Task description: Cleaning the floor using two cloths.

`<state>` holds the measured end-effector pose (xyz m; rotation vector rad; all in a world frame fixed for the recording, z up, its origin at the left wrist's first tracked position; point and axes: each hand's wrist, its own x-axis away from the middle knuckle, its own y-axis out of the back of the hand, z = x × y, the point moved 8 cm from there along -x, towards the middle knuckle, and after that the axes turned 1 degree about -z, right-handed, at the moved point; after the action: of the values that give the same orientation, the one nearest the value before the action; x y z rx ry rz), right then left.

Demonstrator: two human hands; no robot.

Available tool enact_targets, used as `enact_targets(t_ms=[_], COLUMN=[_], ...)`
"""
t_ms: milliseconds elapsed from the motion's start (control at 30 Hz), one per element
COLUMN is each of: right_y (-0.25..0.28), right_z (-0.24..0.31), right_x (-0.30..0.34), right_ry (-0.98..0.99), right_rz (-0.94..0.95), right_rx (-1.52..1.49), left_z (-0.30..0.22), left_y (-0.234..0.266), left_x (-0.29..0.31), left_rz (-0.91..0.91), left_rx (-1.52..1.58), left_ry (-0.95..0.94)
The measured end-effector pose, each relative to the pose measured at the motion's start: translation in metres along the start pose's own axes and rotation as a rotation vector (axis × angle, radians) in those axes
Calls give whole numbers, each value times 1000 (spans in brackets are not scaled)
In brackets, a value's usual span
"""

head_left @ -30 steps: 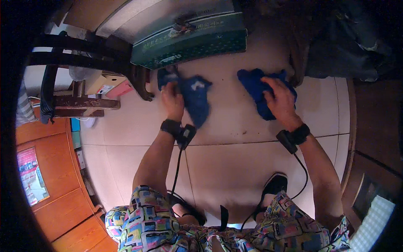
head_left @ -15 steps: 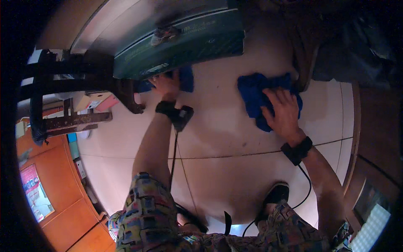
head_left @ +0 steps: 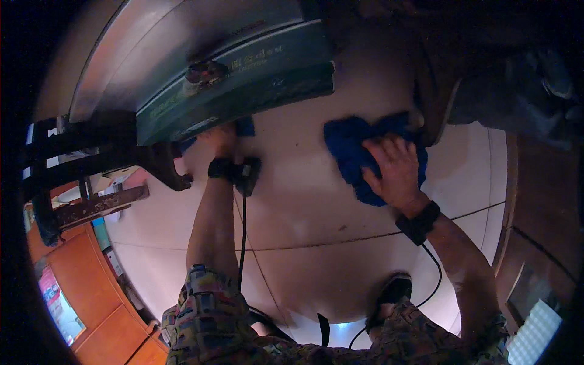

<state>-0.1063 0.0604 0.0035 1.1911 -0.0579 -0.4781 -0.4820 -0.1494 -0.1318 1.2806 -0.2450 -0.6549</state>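
Note:
My right hand (head_left: 395,170) lies flat on a crumpled dark blue cloth (head_left: 350,149), its fingers stretched out and pressing the cloth to the tiled floor. To the left, my left hand (head_left: 221,142) reaches down by the lower edge of a long green box (head_left: 243,85). Its fingertips are hidden behind that edge. A second piece of blue cloth (head_left: 245,126) shows beside this hand, mostly covered by the box. Both wrists wear black straps with cables.
A dark wooden furniture leg (head_left: 173,173) stands left of my left hand, with low wooden rails (head_left: 103,204) beyond. Orange cabinets (head_left: 100,286) line the left. Another dark leg (head_left: 439,115) rises close by the right cloth. A dark wooden cabinet (head_left: 541,213) borders the right side.
The view has shifted, so the box and both hands sit farther left in it. More of my left hand's fingers are hidden behind the box. My right hand stays flat on its cloth.

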Motion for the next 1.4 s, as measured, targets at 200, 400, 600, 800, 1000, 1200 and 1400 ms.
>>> enact_targets(t_ms=[200, 400, 600, 800, 1000, 1200, 1400], right_y=[1, 3, 9, 25, 71, 10, -31], right_z=[2, -1, -6, -28, -10, -76, -16], right_x=[-2, 0, -5, 0, -62, -146, -115], right_ry=[38, 50, 7, -295, -189, -321, -12], right_rz=[-35, -92, -97, -332, -636, -388, -225], right_rx=[-23, -26, -129, -476, -319, 427, 265], left_z=[-48, -148, -244, -196, -121, -139, -158], left_y=[15, 111, 207, 187, 210, 199, 189], left_x=[9, 51, 51, 91, 132, 106, 118], left_rz=[174, 6, -248, -257, 106, 108, -51], left_rx=[83, 112, 1001, 1194, 787, 997, 633], left_ry=[-57, -367, -612, -839, -766, -423, -415])
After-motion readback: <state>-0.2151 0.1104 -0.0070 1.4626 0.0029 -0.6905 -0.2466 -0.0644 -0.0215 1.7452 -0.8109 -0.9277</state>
